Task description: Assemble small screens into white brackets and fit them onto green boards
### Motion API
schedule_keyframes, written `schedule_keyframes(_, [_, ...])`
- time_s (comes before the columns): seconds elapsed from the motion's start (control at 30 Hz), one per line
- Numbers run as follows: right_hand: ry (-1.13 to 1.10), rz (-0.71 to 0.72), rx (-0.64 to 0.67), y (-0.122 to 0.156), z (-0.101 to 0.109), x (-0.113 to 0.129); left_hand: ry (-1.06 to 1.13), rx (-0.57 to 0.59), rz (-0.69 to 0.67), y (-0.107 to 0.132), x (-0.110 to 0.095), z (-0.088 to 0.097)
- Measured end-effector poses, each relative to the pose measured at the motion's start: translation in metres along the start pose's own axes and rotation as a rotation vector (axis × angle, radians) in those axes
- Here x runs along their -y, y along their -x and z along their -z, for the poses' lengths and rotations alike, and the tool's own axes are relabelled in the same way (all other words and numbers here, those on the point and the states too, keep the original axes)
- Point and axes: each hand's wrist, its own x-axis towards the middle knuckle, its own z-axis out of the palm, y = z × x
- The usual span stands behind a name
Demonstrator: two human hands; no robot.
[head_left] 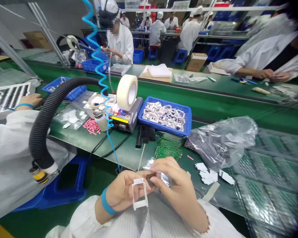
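My left hand (119,191), with a blue wrist strap (106,202), is closed on a small white plastic frame (140,204) that has an open middle. Pinched between the thumb and fingers of my right hand (177,185) is a small flat dark brown piece (150,179). The piece is close against the left fingertips, and whether they grip it too is partly hidden. Shiny clear film (164,178) shows behind the right fingers. Beyond my hands lies a pile of green circuit boards (167,148), with black strips (145,135) beside it.
A blue bin (165,131) of white frames stands behind the boards. A clear bag (221,142) and white pieces (207,174) lie to the right. A tape roll (124,92) sits on a device (129,120). A black hose (39,122) arches at left near a co-worker's sleeve (15,138).
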Motion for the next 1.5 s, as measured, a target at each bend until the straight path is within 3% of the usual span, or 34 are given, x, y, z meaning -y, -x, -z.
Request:
schedule_keyframes(0.07, [0.137, 0.070, -0.119, 0.004, 0.006, 0.001, -0.022, 0.017, -0.013, -0.003, 0.001, -0.005])
schedule_keyframes(0.17, [0.268, 0.104, -0.174, 0.007, 0.013, 0.001, -0.071, 0.017, -0.020, -0.005, 0.002, -0.011])
schedule_keyframes(0.73, [0.232, 0.052, -0.125, 0.010, 0.009, -0.006, -0.294, 0.018, -0.113, -0.004, 0.009, 0.002])
schedule_keyframes(1.17, [0.233, -0.020, -0.064, 0.012, -0.001, -0.014, -0.375, -0.034, -0.061, -0.003, 0.008, 0.005])
schedule_keyframes(1.37, [0.179, -0.041, 0.116, 0.017, 0.000, -0.014, -0.111, -0.173, 0.006, -0.008, 0.011, 0.012])
schedule_keyframes(1.5, [0.278, -0.152, 0.201, 0.026, -0.007, -0.034, 0.044, -0.266, -0.083, -0.008, 0.007, 0.026])
